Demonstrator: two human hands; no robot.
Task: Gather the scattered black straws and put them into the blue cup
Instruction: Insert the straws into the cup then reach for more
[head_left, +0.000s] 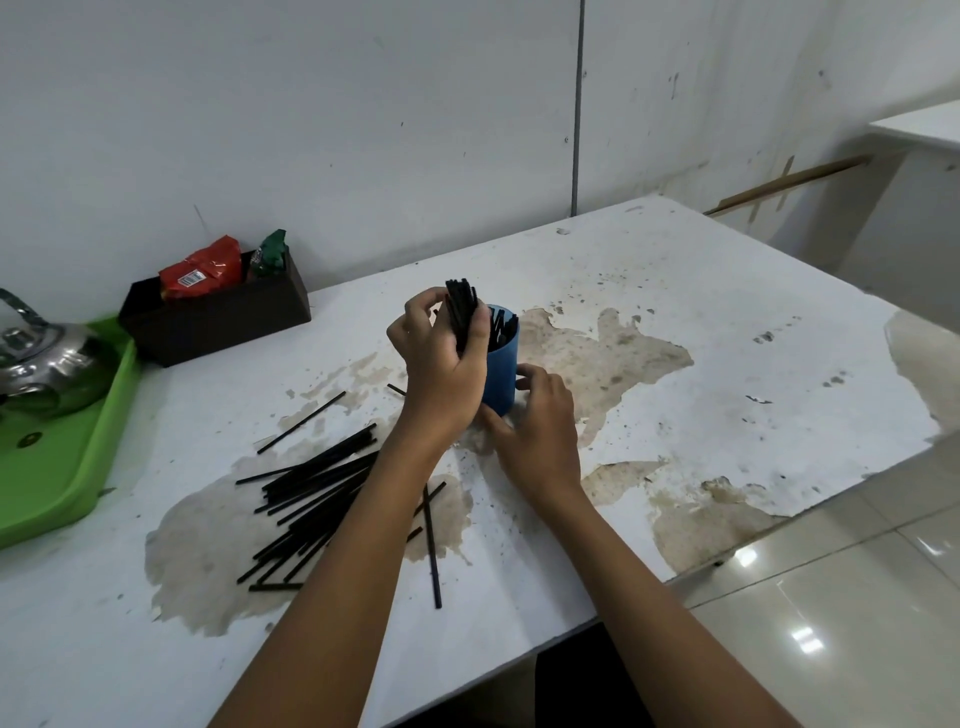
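Note:
The blue cup (503, 364) stands upright near the middle of the worn white table (727, 364), with several black straws inside it. My left hand (441, 369) is closed around a bundle of black straws (461, 306), held upright at the cup's left rim. My right hand (540, 421) grips the cup's base from the near right side. A pile of loose black straws (311, 493) lies on the table to the lower left, partly hidden by my left forearm. One single straw (432, 545) lies apart, between my forearms.
A dark brown box (218, 317) with red and green packets stands at the back left against the wall. A green tray (57, 457) with a metal kettle (47, 358) sits at the far left. The table's right edge drops to a tiled floor (831, 597).

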